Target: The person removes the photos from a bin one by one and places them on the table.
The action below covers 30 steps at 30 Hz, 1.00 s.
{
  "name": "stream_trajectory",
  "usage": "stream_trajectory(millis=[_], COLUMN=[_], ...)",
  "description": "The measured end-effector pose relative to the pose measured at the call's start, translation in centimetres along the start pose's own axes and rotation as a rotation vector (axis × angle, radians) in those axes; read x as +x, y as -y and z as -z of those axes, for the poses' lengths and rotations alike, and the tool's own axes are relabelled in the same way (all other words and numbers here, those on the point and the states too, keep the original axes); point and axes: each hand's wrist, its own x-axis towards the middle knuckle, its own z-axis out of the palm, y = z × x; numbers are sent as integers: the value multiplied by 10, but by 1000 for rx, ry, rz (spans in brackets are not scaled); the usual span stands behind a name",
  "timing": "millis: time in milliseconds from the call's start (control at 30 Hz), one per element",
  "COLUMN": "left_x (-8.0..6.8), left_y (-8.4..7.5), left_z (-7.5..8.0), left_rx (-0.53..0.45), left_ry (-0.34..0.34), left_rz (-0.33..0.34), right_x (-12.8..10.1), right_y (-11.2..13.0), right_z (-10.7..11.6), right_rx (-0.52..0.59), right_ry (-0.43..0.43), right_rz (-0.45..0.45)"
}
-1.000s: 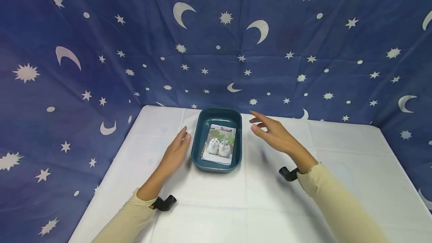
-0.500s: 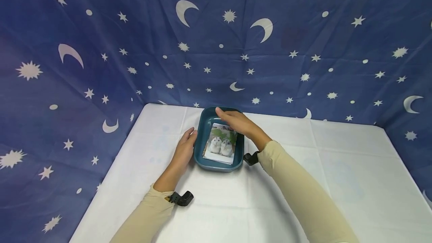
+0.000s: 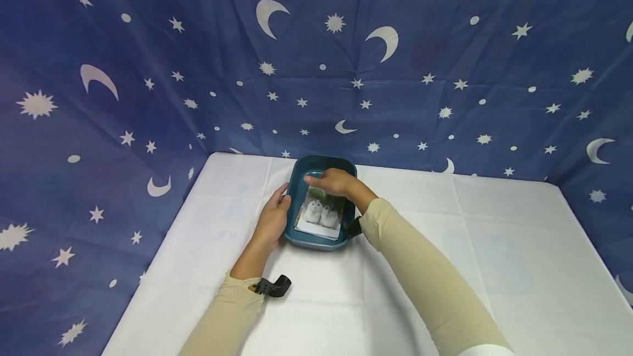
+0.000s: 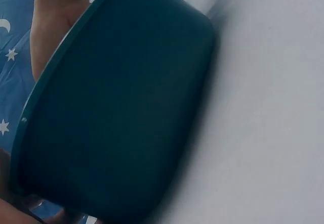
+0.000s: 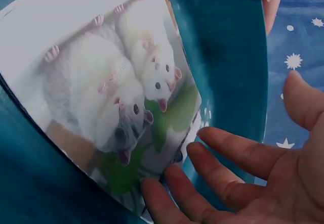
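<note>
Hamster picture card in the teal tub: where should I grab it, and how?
Probably pinch the hamster picture card by its far edge, coming from above: it lies low in the teal tub, walled all around, and bare tub floor shows beyond that edge, leaving room.

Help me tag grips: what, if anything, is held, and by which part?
The left hand holds the tray by its left rim. The right hand has its fingertips at the far edge of the cards, thumb apart: no grip there.
</note>
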Motion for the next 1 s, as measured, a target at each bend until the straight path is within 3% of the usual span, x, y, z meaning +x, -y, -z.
stream_trajectory(millis=[300, 633, 1000], left_x=[-5, -7, -6], left_y=[6, 4, 4], left_z=[-12, -13, -12], left_rx=[26, -8, 13], left_ry=[-56, -40, -55], left_rz=[-31, 0, -1], right_x=[7, 9, -2], right_y=[0, 5, 11], right_z=[-9, -14, -5], right_rx=[-164, -152, -100], right_ry=[-67, -29, 37], right_rz=[28, 6, 124])
